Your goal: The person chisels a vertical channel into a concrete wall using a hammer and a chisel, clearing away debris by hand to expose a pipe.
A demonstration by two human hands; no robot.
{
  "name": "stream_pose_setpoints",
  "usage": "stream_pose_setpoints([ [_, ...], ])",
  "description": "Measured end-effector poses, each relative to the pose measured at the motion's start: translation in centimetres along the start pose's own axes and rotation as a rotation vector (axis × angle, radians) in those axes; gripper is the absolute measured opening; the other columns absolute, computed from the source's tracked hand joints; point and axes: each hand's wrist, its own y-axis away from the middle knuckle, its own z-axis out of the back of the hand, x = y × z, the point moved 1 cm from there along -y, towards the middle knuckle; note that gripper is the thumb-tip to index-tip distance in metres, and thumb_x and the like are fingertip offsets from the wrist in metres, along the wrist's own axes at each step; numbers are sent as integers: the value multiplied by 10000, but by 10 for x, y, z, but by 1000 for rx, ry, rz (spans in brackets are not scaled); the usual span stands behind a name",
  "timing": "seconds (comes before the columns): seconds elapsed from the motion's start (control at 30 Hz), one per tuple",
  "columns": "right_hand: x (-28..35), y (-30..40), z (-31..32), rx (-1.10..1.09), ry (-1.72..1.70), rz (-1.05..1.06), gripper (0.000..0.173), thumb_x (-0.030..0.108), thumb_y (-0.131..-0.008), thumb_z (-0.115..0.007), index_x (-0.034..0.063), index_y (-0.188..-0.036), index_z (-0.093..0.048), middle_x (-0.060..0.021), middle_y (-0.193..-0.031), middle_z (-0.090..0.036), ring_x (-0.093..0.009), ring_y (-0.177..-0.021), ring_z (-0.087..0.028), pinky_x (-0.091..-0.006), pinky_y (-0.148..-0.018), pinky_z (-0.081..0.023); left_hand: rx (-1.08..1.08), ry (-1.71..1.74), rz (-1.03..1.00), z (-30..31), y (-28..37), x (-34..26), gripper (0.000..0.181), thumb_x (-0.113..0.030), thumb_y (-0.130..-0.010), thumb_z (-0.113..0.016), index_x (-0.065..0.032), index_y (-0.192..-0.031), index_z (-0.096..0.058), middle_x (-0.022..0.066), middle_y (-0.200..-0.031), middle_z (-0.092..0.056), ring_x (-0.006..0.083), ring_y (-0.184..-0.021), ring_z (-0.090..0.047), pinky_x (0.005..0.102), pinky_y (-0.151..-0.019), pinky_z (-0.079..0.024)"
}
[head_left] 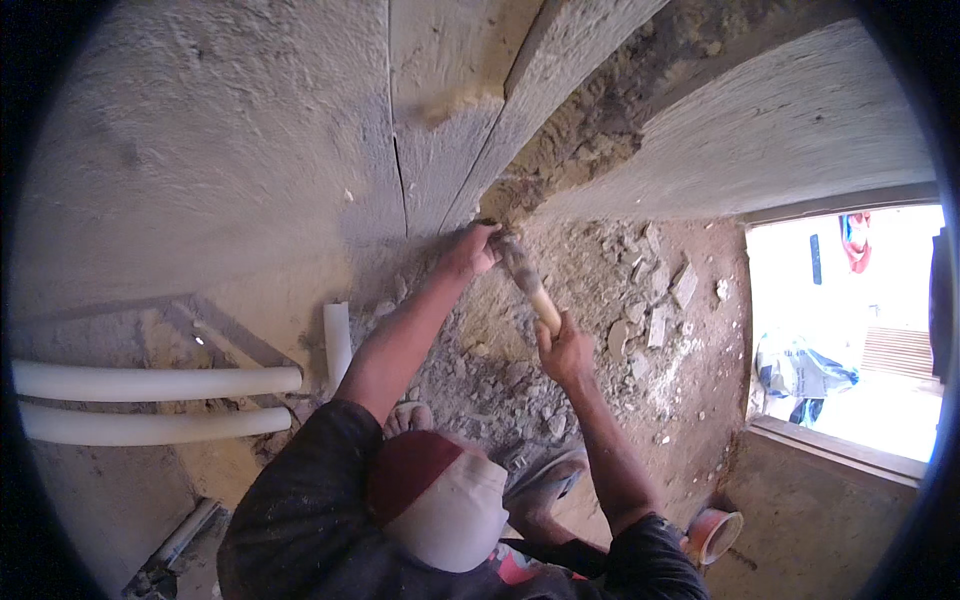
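Note:
My left hand (pixel 480 247) is at the foot of the broken wall edge, its fingers curled round a short dark tool, perhaps a chisel, mostly hidden. My right hand (pixel 566 349) grips the pale wooden handle of a hammer (pixel 545 306). The hammer's dusty, dark head end lies right beside my left hand; whether they touch cannot be told. Above both hands runs a strip of rough, exposed wall (pixel 570 157) between plastered faces. Broken plaster and rubble (pixel 517 375) cover the ground below. A red and pale cap (pixel 442 499) fills the lower middle of the view.
White plastic pipes (pixel 157 382) stick out at the left, with a short pipe (pixel 337 337) nearer my left forearm. Larger flat fragments (pixel 684 283) lie at the right. An orange-red bucket (pixel 712 536) is at the lower right, below a bright opening with a wooden frame (pixel 836 450).

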Motion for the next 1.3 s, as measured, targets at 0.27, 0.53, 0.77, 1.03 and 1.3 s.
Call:
stream_pose_setpoints([
  [0.27,87,-15,122,-283,-367,371,334,337,-950,-562,12,-869,-564,-135,-676,-576,-276,-570,-535,-402,-537,-436,-98,-40,16,1,-3,-7,160,-99,-948,-540,-10,-1079,-554,145,-987,-673,290,-891,-680,442,-803,-591],
  [0.53,16,7,29,-391,-173,404,313,316,-870,-647,16,-916,-571,-212,-807,-637,-376,-641,-613,-451,-576,-487,-34,-160,33,-10,-1,-1,187,-122,-964,-531,27,-1076,-546,172,-1002,-678,290,-907,-689,421,-847,-601],
  [0.77,36,-32,40,4,-199,46,416,434,-942,-584,21,-992,-589,-209,-712,-634,-365,-628,-640,-452,-570,-480,-23,-11,-93,28,12,-8,166,-92,-958,-503,-2,-1097,-489,189,-1016,-633,360,-957,-665,514,-909,-563],
  [1.03,96,-12,145,-500,-880,520,481,495,-977,-503,27,-866,-509,-49,-681,-481,-107,-541,-443,-247,-468,-364,-116,-344,-55,8,83,-5,331,-249,-1005,-486,40,-1164,-506,231,-1159,-639,360,-1092,-639,464,-969,-529],
  [1.3,8,-9,17,-22,-45,69,412,406,-927,-602,8,-1033,-574,-233,-743,-627,-423,-678,-626,-478,-587,-486,-173,-572,-162,-1,120,8,381,-296,-991,-531,27,-1192,-510,209,-1118,-653,310,-1027,-666,419,-900,-562],
])
